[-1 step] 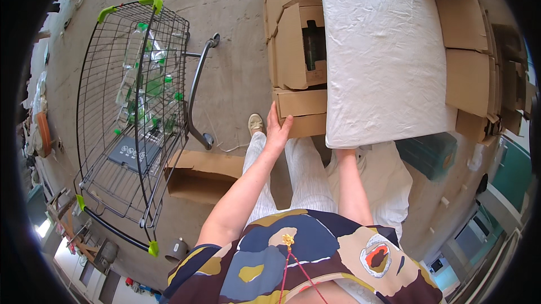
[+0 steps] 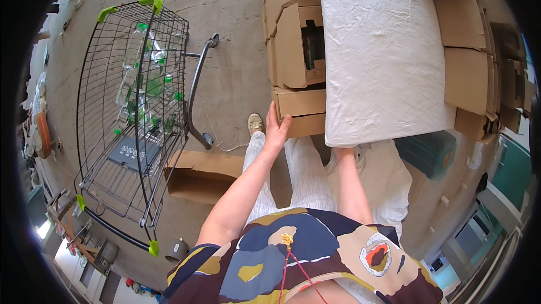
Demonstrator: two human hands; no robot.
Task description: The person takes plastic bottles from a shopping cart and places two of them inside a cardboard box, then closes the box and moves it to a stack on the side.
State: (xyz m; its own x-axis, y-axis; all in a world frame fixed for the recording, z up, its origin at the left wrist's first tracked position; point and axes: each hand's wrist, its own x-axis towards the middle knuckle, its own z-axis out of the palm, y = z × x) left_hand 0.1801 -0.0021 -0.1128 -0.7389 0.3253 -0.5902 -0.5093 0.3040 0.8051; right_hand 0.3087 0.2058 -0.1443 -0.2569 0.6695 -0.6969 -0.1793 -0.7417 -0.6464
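Observation:
My left hand point(image 2: 276, 131) lies against the near left corner of a closed cardboard box point(image 2: 303, 102), fingers stretched out and thumb apart. My right hand point(image 2: 344, 151) reaches beneath the near edge of a long pad point(image 2: 389, 67) in a creased white cover; its fingers are hidden there, so their grip cannot be seen. Beyond the box under my left hand stand more cardboard cartons point(image 2: 290, 44), one with a cut-out showing dark glass inside. The pad runs away from me between these cartons and others on its right.
On the left stands a wire shopping cart point(image 2: 135, 118) holding several clear bottles with green caps. An open cardboard box point(image 2: 204, 177) lies on the floor beside it. Further cartons point(image 2: 462, 22) line the pad's right side. A teal bin point(image 2: 426, 154) and white cloth point(image 2: 375, 183) are below the pad.

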